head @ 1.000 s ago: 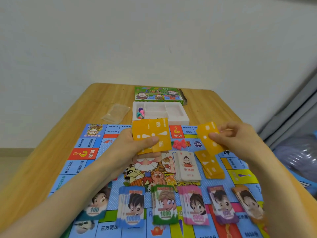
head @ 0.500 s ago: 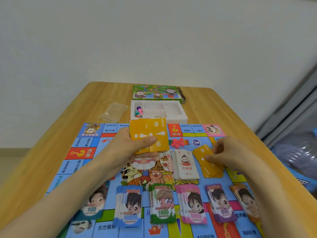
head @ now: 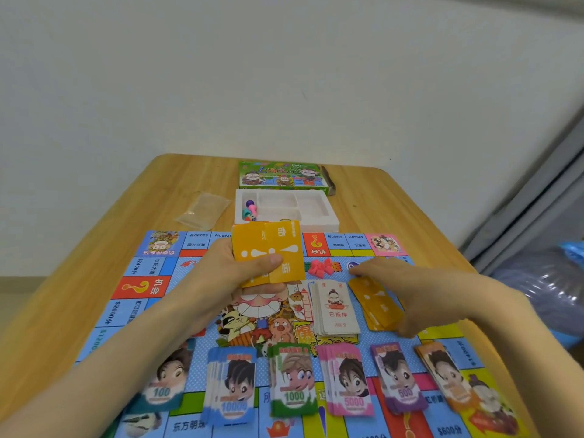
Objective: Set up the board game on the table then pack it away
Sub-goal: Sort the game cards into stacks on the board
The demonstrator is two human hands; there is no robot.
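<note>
The game board (head: 148, 270) lies spread on the wooden table (head: 395, 200). My left hand (head: 234, 276) holds a fanned stack of orange cards (head: 268, 248) upright above the board, thumb across their face. My right hand (head: 410, 289) rests low over the orange card pile (head: 376, 301) on the board, with fingers reaching past its far edge and the thumb at its near edge. A white card stack (head: 336, 308) sits just left of that pile. Several stacks of play money (head: 294, 384) line the near side of the board. Small red houses (head: 320, 267) lie between my hands.
A white plastic tray (head: 316, 213) with coloured tokens and dice (head: 249, 210) stands behind the board. The green game box (head: 281, 175) lies beyond it by the wall. An empty clear bag (head: 202, 210) lies to the tray's left. A blue plastic bag (head: 543, 286) sits off the table's right.
My right hand carried one orange card down from the air onto the pile on the board and now lies over that pile. My left hand kept its cards in place.
</note>
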